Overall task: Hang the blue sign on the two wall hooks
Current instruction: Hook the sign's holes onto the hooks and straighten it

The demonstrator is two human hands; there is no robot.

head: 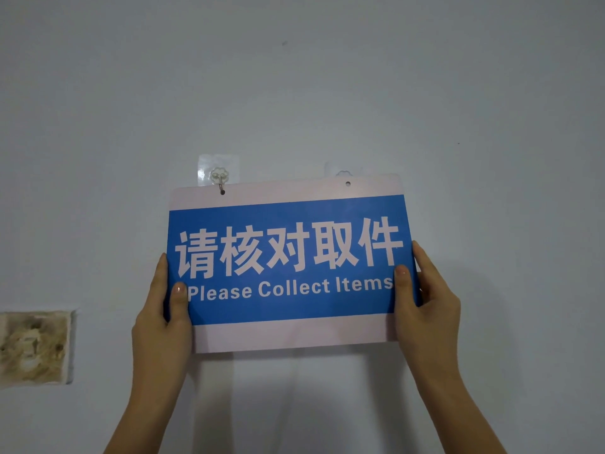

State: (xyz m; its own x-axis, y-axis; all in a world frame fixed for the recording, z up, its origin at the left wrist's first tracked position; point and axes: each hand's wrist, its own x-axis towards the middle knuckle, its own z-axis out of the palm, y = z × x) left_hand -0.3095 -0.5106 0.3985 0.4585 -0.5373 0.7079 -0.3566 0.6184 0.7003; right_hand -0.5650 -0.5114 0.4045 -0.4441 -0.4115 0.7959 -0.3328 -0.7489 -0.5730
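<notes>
The blue sign (288, 319) with white borders and the words "Please Collect Items" is held flat against the wall, tilted with its right side higher. My left hand (162, 326) grips its lower left edge, thumb on the front. My right hand (425, 299) grips its right edge the same way. The left wall hook (220, 178), clear with a metal prong, reaches into the sign's left hole (222, 192). The right wall hook (343, 173) is mostly hidden behind the sign's top edge; the right hole (348, 183) shows no prong through it.
The wall (294, 77) is plain pale grey. A rough, stained recess (34, 347) is cut into the wall at the lower left, well apart from the sign.
</notes>
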